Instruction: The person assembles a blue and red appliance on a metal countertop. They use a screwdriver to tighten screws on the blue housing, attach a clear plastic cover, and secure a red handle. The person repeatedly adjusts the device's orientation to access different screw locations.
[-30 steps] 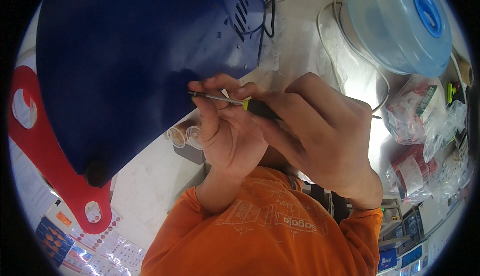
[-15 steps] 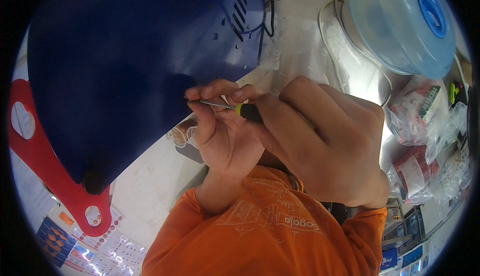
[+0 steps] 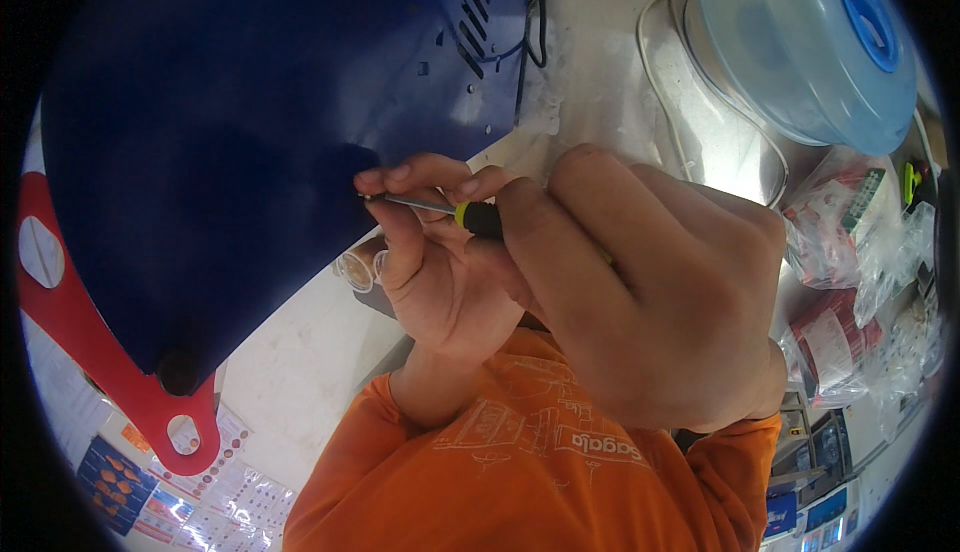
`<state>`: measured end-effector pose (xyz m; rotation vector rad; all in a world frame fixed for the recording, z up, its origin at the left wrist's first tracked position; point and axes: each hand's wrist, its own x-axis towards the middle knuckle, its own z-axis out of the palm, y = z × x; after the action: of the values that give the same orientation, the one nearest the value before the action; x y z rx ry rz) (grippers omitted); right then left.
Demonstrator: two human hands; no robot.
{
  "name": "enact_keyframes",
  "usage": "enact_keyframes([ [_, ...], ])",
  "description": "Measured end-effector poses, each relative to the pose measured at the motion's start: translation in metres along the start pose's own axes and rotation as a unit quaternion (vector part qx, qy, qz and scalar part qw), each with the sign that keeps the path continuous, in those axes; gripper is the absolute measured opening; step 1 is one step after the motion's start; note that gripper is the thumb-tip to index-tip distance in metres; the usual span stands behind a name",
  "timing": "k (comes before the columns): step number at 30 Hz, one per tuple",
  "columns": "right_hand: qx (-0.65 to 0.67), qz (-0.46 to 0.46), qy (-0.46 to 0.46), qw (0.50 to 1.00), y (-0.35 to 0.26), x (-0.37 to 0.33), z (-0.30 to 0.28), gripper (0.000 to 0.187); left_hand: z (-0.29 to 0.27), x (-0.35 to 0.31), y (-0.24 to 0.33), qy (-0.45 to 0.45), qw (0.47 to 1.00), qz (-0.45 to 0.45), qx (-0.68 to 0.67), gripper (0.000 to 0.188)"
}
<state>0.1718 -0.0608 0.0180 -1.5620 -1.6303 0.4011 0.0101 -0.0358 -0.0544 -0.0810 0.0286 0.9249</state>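
Note:
My right hand [image 3: 660,292] is wrapped round the black and yellow handle of a screwdriver [image 3: 425,204]. The thin metal shaft points left, toward the fingertips of my left hand [image 3: 450,277]. There, thumb and forefinger pinch together at the tip, around a tiny shiny metal piece [image 3: 367,196] too small to name for sure. The palm of that hand is turned up. Just beyond my left fingertips is the large dark blue metal panel [image 3: 240,142] of a box-like unit, with slots and small holes near its right edge.
A red plate with oval holes [image 3: 70,302] runs along the panel's left side, near a black round foot [image 3: 180,372]. Clear cups [image 3: 358,270] stand behind my left hand. At right are a translucent blue lidded container [image 3: 770,42], a pale cable [image 3: 648,62] and plastic-bagged packets [image 3: 840,222].
Both hands and the screwdriver have shifted slightly left in the picture. The panel also appears a little further left. The grip of each hand stays the same.

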Motion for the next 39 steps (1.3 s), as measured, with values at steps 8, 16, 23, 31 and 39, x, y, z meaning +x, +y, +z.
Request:
enact_keyframes([
  [8, -0.005, 0.007, -0.007, 1.000, -0.002, -0.001, 0.001, 0.029, 0.001, -0.002, -0.001, 0.005, 1.000, 0.013, 0.018, 0.019],
  [16, -0.061, -0.013, -0.020, 0.998, -0.003, -0.002, 0.000, 0.030, -0.003, -0.003, 0.003, 0.014, 1.000, -0.003, 0.020, 0.021],
  [23, -0.018, 0.010, -0.048, 0.999, 0.000, -0.002, -0.001, 0.024, -0.006, 0.001, 0.004, -0.024, 0.999, -0.002, 0.035, 0.022],
  [31, -0.021, 0.019, -0.107, 0.994, 0.002, 0.007, -0.009, 0.022, -0.004, -0.004, 0.005, -0.005, 0.999, 0.004, 0.033, 0.019],
  [39, -0.015, 0.022, -0.061, 0.998, 0.000, 0.004, -0.006, 0.019, -0.010, -0.003, 0.010, 0.000, 0.995, -0.004, 0.097, 0.020],
])
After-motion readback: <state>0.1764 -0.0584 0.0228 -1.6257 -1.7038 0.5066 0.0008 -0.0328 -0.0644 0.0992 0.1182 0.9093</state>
